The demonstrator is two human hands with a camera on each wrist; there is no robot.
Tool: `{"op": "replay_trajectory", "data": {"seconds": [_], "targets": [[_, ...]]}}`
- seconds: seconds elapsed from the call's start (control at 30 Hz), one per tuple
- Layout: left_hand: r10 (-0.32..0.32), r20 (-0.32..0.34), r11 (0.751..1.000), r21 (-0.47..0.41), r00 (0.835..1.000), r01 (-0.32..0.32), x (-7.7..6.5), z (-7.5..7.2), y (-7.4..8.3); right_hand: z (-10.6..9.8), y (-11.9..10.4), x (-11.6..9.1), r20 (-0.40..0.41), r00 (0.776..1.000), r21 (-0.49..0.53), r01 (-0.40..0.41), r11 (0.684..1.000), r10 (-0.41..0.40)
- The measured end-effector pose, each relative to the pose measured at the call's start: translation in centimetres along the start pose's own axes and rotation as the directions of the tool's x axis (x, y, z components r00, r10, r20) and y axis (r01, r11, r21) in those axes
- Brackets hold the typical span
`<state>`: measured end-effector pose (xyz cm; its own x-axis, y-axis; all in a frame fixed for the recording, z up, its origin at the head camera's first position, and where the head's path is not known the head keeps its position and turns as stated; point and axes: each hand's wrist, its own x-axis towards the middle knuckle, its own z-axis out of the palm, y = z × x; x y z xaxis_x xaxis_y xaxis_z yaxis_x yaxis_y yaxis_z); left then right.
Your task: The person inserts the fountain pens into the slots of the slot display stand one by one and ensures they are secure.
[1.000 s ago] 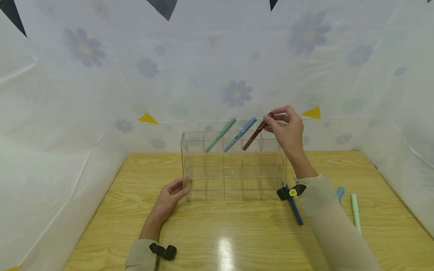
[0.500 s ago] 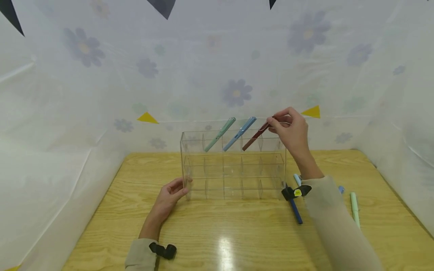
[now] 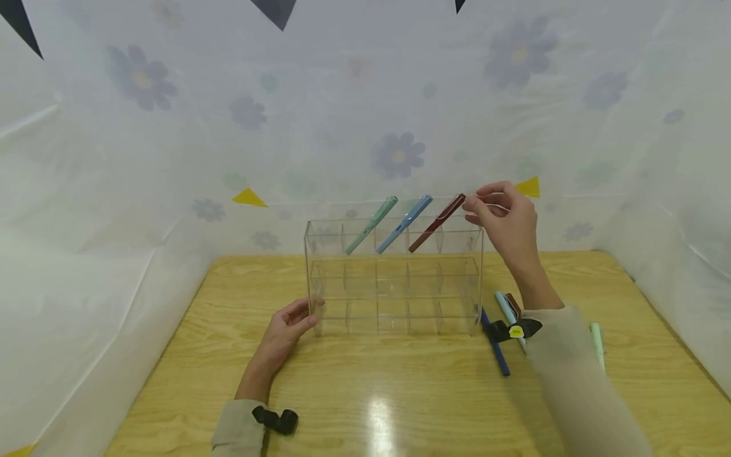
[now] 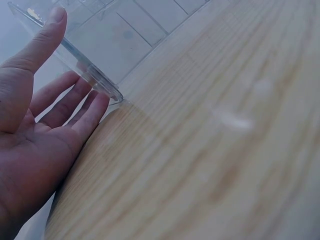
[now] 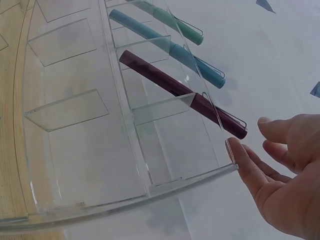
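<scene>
A clear acrylic rack (image 3: 394, 299) with rows of compartments stands upright on the table. Three capped pens lean in its top row: a mint green pen (image 3: 370, 227), a light blue pen (image 3: 403, 225) and a dark red pen (image 3: 436, 224). My left hand (image 3: 282, 332) holds the rack's lower left edge, thumb in front and fingers behind, as the left wrist view shows. My right hand (image 3: 507, 223) is just right of the dark red pen's cap. In the right wrist view, a gap shows between its relaxed fingers (image 5: 250, 170) and that pen (image 5: 182, 94).
On the wooden table (image 3: 365, 393) right of the rack lie a dark blue pen (image 3: 498, 353), a light blue pen (image 3: 505, 307), a brown pen (image 3: 513, 304) and a pale green pen (image 3: 597, 343). My right sleeve covers part of that area. White flowered sheeting (image 3: 320, 127) surrounds the table.
My right hand has let go of the dark red pen and drawn off to the right. The pen stays leaning in the top row. My left hand has not moved.
</scene>
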<state>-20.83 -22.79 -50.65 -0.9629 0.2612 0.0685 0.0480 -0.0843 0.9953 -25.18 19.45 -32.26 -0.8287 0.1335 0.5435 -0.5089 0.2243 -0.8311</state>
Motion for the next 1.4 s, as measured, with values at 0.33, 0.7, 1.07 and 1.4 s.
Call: {"op": "replay_trajectory", "data": {"seconds": [0.33, 0.7, 1.07, 1.4], "targets": [[-0.022, -0.016, 1.0, 0.0, 1.0, 0.022, 0.2, -0.1, 0.0, -2.0, 0.2, -2.3, -0.038, 0.999, 0.012, 0.036, 0.999, -0.036], [-0.014, -0.013, 1.0, 0.014, 1.0, 0.014, 0.1, -0.1, 0.1, -3.5, 1.2, -5.8, -0.044, 0.997, 0.034, -0.059, 0.998, 0.061], [-0.014, -0.009, 1.0, 0.018, 1.0, 0.014, 0.1, -0.1, 0.4, -4.0, 4.1, -9.3, -0.012, 0.987, -0.123, -0.159, 0.98, 0.159], [-0.031, -0.033, 0.999, 0.026, 0.999, 0.032, 0.0, 0.1, 0.5, -4.2, 6.7, -11.1, 0.091, 0.954, -0.206, -0.262, 0.943, 0.285]]}}
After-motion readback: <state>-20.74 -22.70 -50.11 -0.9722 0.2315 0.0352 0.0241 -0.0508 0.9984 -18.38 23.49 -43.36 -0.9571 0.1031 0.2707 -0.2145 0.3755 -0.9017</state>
